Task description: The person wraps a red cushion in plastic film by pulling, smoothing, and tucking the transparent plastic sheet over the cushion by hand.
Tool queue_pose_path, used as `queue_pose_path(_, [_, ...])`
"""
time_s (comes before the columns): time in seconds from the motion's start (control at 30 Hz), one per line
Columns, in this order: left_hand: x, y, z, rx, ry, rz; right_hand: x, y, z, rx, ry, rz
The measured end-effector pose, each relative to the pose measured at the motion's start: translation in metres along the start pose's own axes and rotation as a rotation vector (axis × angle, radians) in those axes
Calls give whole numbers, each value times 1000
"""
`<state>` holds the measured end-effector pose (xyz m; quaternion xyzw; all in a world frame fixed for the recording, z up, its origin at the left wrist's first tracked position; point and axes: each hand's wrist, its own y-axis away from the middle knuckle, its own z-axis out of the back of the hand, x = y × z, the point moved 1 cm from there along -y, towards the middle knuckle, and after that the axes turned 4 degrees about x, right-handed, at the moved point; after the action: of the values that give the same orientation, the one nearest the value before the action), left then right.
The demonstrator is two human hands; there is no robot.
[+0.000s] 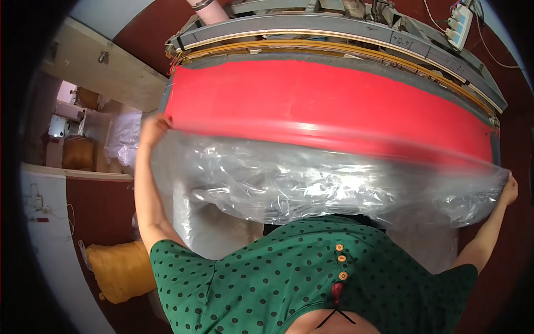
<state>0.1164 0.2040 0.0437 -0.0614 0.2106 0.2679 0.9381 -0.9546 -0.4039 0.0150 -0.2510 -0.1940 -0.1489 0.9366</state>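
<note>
- Presently: clear plastic sheet [311, 178], thin, limp, light, likely slippery; spans red table [334, 106].
- Left hand [154, 126], right hand [509, 188]: each closed, pinching an opposite edge.

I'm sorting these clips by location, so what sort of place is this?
Probably a small workshop or packing room. A large red-topped work table with a metal frame, a clear plastic sheet stretched between both hands, and a stuffed yellow sack on the floor suggest it.
</note>
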Motion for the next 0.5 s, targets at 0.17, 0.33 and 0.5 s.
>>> queue_pose_path(0.17, [-117, -81, 12, -1065, -325, -77, 32, 9, -40, 70, -72, 55])
queue_pose_path(0.33, [-27, -117, -79, -336, -227, 99, 63, 18, -93, 172, 108, 64])
queue_pose_path(0.5, [-12, -142, -69, -319, -202, 25, 69, 21, -69, 161, 360, -117])
